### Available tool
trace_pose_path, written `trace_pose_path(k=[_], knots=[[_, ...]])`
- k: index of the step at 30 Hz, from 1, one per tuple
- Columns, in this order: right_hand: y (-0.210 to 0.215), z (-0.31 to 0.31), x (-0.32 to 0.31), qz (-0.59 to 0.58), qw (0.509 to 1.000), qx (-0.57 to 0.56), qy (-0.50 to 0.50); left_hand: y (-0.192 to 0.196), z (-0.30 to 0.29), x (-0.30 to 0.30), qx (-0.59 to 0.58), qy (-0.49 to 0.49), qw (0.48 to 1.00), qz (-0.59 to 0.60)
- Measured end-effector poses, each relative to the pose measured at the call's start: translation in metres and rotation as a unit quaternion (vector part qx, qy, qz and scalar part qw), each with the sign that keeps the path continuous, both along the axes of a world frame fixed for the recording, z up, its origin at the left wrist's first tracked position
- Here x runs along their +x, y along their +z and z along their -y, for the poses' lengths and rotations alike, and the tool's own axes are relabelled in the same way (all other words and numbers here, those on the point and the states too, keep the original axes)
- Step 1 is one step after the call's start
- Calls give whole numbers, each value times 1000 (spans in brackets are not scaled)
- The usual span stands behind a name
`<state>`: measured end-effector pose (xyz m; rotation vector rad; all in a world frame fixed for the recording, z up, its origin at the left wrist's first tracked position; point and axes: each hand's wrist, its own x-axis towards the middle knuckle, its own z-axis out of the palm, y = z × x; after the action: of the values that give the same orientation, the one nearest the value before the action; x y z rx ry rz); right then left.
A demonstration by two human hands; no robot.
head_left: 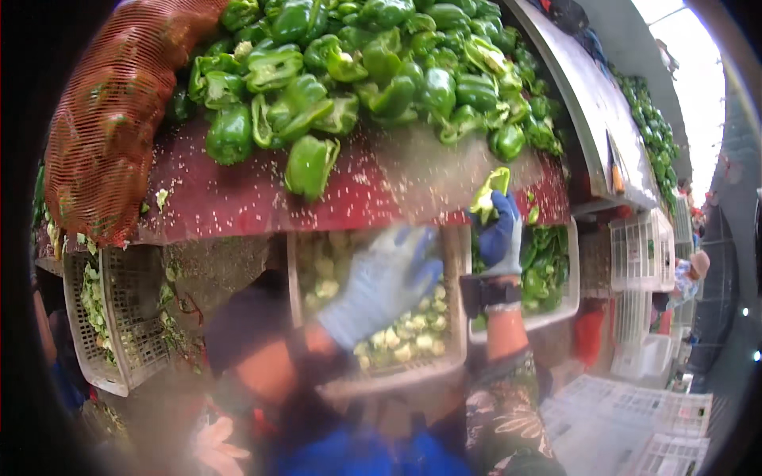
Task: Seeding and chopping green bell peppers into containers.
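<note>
My right hand (502, 238), in a blue and grey work glove, grips a cut green bell pepper piece (490, 193) at the table's front edge, its pale inside showing. Blurred by motion, my left hand (389, 274) in a similar glove is over a crate (456, 333) of pale pepper cores (405, 337); whether its fingers hold anything is not clear. Below my right hand stands a second crate (565, 305) with green pepper pieces (548, 266). Beyond both hands, a pile of whole and cut green bell peppers (381, 63) covers the back of the red table (349, 186).
An orange mesh sack (111, 127) of peppers lies at the table's left end. Under it stands a crate (119, 349) with green scraps. To the right are a metal-edged table (583, 87), stacked white crates (641, 250), more crates (635, 412) on the floor, and a distant person (689, 274).
</note>
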<state>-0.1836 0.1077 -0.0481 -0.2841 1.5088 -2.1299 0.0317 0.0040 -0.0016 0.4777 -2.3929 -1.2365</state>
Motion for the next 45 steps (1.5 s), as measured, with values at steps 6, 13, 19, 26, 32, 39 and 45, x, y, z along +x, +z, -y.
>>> trace_pose_path(k=[6,13,19,26,32,39,45], knots=[[19,-57,138,88,991,-101,20,-9,-31,-2,-126,-155,978,-53],[23,-102,163,-265,954,130,54,-27,-43,11,161,-331,929,-42],[0,-123,160,-71,976,-27,204,-3,-43,25,170,-390,901,89],[-20,-108,181,-357,930,10,85,-28,-51,41,-50,-329,943,25],[-13,-122,187,-362,930,57,40,0,-57,42,-195,-315,929,-12],[22,-104,154,248,967,-62,-14,-7,-23,28,431,-292,851,66],[-32,-188,-13,-337,753,545,-151,-24,-19,15,-160,-227,952,130]])
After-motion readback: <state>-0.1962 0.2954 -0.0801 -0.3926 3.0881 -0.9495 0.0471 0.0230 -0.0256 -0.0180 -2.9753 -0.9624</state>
